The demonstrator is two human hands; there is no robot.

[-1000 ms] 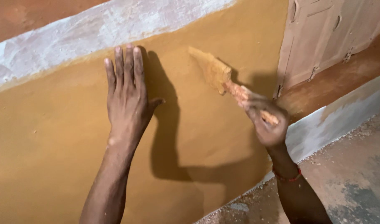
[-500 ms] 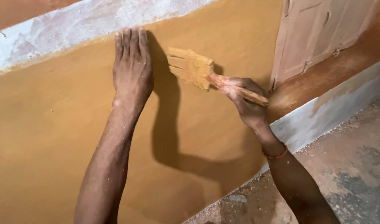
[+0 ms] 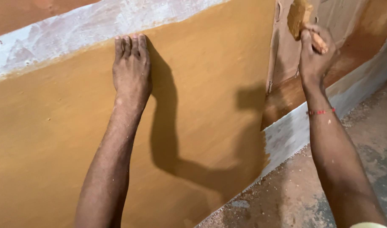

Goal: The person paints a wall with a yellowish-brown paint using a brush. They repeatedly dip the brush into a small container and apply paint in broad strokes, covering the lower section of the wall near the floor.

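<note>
My left hand lies flat against the ochre-painted wall, fingers together and pointing up to the edge of the paint. My right hand is raised at the upper right, away from the painted wall, closed around the handle of a wide paintbrush whose bristles are loaded with ochre paint. The brush is in front of a pale wooden door. A thin red thread circles my right wrist.
Above the ochre area runs a rough whitish band of unpainted plaster. A grey-white skirting strip runs along the wall's base. The concrete floor at the lower right is dusty and speckled.
My right hand has swung the brush off the ochre wall, rightward and up toward the door. My left hand stays pressed on the wall; the view has shifted slightly.
</note>
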